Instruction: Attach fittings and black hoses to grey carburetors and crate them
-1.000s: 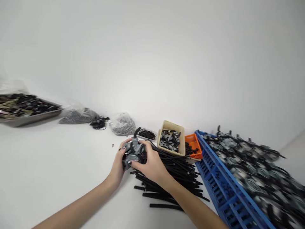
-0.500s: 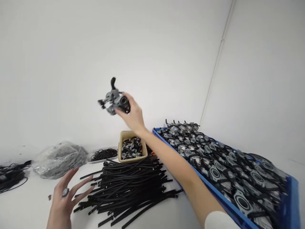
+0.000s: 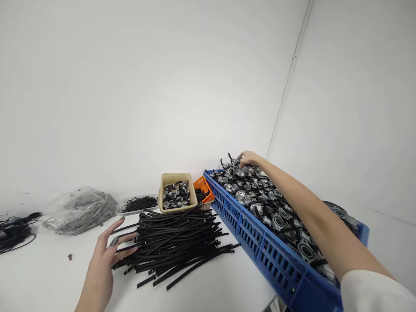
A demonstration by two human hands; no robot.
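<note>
silver-grey metal and black rubber are shown together in the metal part at the fingertips of the right hand, at the far end of a blue crate on the right. a dull, cast-looking body is topped by a short black tube that is curved upward; finer detail is hidden by distance and by the fingers. the right hand's fingers are bent down over the heap, but whether the part is gripped or only touched cannot be told. the crate is filled above its rim with similar parts, on which pale round openings, clear plastic and black tubing can be seen. on the near left, the left hand is held with its fingers spread wide, a grey shine being shown on one nail, and its fingertips are placed at the left ends of a pile of black hoses; whether they are touched cannot be told. beyond the hoses, a cream bin is filled with small elbow-shaped pieces, and an orange basket is wedged between it and the crate. farther left, thin black loops are held in a shallow tray, and a clear plastic bag is set beside it on the white table.
</note>
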